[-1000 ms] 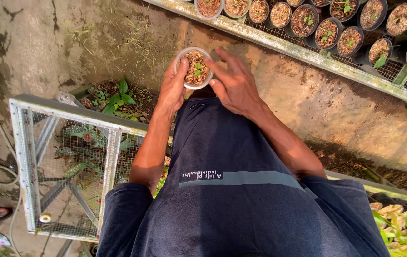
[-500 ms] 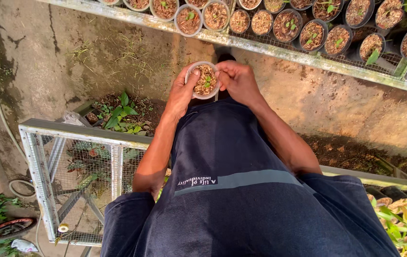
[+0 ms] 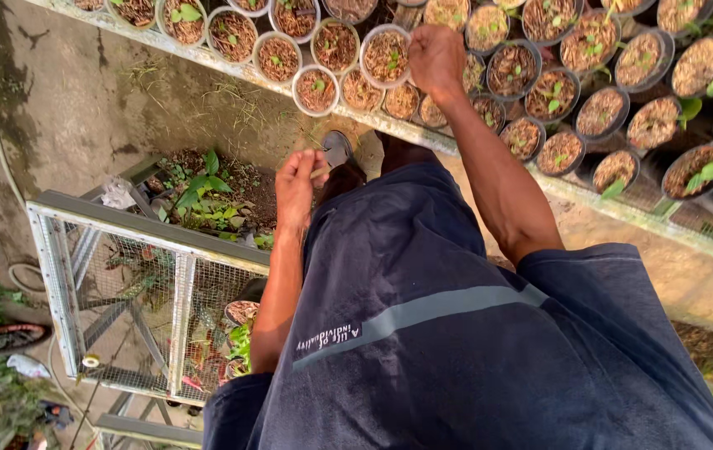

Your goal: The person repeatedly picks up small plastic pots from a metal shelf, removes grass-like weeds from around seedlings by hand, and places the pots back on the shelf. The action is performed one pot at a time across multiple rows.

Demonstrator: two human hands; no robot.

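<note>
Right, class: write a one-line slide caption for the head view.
Right hand sets a small seedling pot among pots on the mesh bench; left hand closed, holding something thin.

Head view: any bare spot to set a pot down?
The bench is crowded, pots rim to rim around the right hand. Bare patches: concrete floor between bench and mesh frame; mesh gap beside rightmost pots.

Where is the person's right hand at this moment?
In the head view, the right hand is at top centre, reaching over the bench, touching a clear seedling pot among the pots.
</note>
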